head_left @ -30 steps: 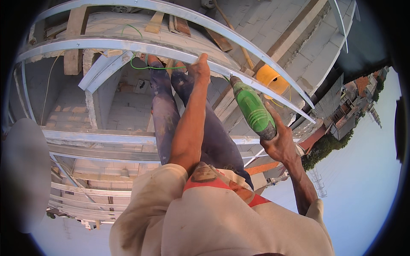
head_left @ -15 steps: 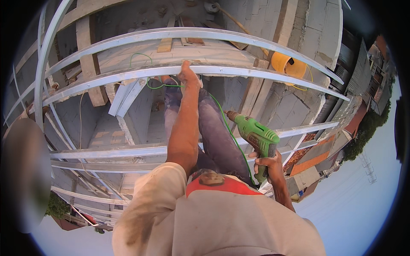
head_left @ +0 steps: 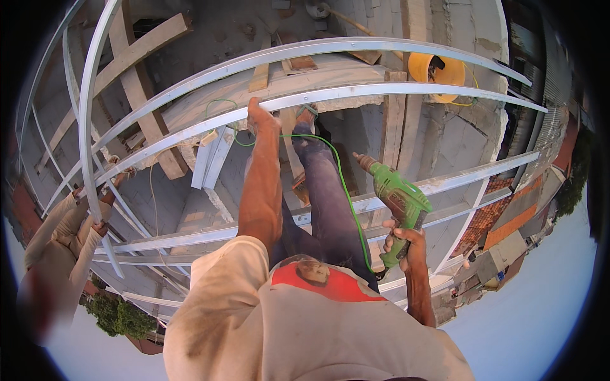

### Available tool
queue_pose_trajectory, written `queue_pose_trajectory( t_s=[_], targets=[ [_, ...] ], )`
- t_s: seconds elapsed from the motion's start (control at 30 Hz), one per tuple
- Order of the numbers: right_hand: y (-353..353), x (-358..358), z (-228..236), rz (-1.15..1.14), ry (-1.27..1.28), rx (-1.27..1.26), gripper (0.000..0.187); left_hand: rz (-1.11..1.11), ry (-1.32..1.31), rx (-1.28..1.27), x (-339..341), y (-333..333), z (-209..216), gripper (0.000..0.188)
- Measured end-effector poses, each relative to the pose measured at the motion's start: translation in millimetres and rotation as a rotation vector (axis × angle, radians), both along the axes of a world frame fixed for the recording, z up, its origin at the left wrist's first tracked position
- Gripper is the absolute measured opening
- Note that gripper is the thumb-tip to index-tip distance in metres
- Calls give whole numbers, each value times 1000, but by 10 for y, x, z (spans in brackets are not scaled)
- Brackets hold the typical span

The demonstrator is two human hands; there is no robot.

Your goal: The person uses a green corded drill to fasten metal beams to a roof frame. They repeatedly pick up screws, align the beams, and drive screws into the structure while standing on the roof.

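Observation:
My left hand is closed round a long silver metal channel that spans the view, my arm stretched out ahead. My right hand grips a green power drill by its handle, off to the right of my legs. The drill's chuck points up and left, apart from any metal. A green cable runs from the drill's base past my leg to the channel by my left hand. My foot shows just under that channel; my other foot is hidden.
More metal channels cross around me above block walls. A yellow bucket stands on the wall at upper right. Wooden planks lie at upper left. At far left a co-worker holds an upright channel. Rooftops lie below right.
The view has shifted and tilted. My left hand keeps its grip on the channel, and the drill stays in my right hand. The co-worker's body and hands have come into sight at left.

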State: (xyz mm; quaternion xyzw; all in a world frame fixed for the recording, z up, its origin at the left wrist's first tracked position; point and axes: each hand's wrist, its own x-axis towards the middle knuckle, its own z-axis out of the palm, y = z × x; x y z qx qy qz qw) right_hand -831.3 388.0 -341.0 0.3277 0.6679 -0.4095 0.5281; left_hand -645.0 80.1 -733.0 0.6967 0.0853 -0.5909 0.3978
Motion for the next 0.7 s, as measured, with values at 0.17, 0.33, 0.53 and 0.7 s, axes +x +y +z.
queue_pose_trajectory(
  t_s=[0.17, 0.33, 0.53, 0.7],
  targets=[
    [265, 67, -78, -180, -47, -47, 46, -88, -6, -10, -188, -33, 326, 53],
    [213, 150, -81, -192, -4, -5, 43, -70, -6, 23, 62, -29, -36, 49],
    [63, 213, -1, -302, 54, -1, 44, -186, 72, -60, 40, 40, 68, 58],
    [-94, 185, 228, -260, 30, -8, 43, -179, 47, -35, 77, -12, 21, 58]
  ],
)
